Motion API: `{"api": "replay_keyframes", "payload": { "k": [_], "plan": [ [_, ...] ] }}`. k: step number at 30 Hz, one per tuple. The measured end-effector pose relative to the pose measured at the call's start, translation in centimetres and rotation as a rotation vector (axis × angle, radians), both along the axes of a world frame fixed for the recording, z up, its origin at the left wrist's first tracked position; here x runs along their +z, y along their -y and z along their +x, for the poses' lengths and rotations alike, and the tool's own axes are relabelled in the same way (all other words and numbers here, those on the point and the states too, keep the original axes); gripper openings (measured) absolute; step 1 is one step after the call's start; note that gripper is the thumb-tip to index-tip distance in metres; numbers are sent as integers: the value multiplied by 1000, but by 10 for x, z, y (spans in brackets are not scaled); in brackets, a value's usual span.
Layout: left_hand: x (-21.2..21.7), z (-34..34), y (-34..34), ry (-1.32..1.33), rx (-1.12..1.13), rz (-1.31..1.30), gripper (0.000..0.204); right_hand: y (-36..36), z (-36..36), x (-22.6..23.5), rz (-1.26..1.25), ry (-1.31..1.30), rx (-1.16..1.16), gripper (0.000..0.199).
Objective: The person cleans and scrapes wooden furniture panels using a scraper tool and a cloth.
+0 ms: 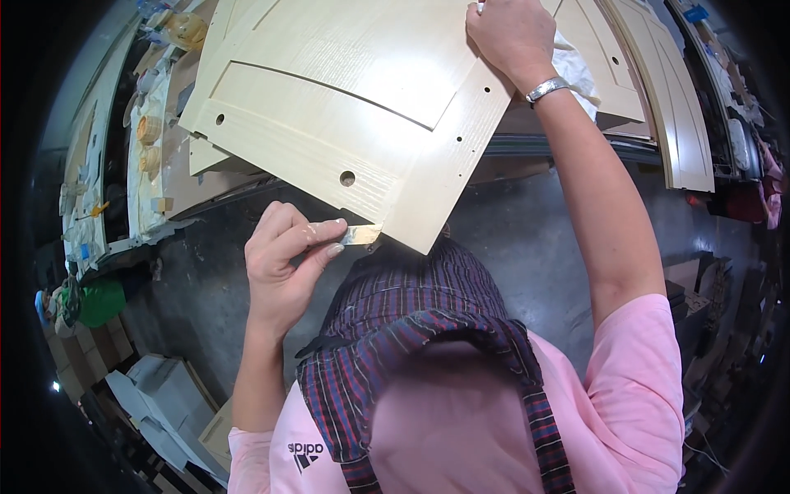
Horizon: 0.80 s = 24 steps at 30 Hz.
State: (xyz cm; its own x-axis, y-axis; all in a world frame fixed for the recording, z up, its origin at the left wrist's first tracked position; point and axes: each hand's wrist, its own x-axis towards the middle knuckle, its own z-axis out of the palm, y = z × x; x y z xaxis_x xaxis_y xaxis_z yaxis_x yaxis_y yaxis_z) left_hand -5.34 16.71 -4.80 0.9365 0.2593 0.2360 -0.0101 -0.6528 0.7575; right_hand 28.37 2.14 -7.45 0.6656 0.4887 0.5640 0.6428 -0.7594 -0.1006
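A cream cabinet door panel point(420, 198), with a recessed middle and drilled holes, lies tilted with one corner toward me. My left hand point(284, 247) pinches a small flat yellowish strip point(362, 235) between thumb and fingers. The strip's far end touches the panel's lower edge near that corner; its exact kind is unclear. At the panel's right edge, farther up, is my right hand point(514, 37), fingers curled closed. Something small and white shows at its fingertips, but I cannot make it out. A white cloth point(576, 74) lies beside the right wrist, partly hidden.
More cream panels point(687, 140) stand or lie at the right and beneath the main one. On the left, a cluttered bench point(152, 185) carries orange-stained cups point(149, 129). Pale boards point(164, 403) lean at lower left, and a dark floor point(527, 222) shows below.
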Motion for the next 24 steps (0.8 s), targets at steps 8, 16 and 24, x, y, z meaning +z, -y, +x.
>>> {"api": "replay_keyframes", "payload": {
  "k": [8, 16, 24],
  "plan": [
    [-2, 0, 0, -24, 7, 17, 33, -1, 0, -1, 5, 14, 8, 19],
    [-3, 8, 4, 22, 8, 15, 34, 0, -1, 1, 4, 14, 6, 19],
    [0, 17, 9, 20, 28, 89, 32, -1, -1, 3, -10, -16, -4, 20]
  ]
}}
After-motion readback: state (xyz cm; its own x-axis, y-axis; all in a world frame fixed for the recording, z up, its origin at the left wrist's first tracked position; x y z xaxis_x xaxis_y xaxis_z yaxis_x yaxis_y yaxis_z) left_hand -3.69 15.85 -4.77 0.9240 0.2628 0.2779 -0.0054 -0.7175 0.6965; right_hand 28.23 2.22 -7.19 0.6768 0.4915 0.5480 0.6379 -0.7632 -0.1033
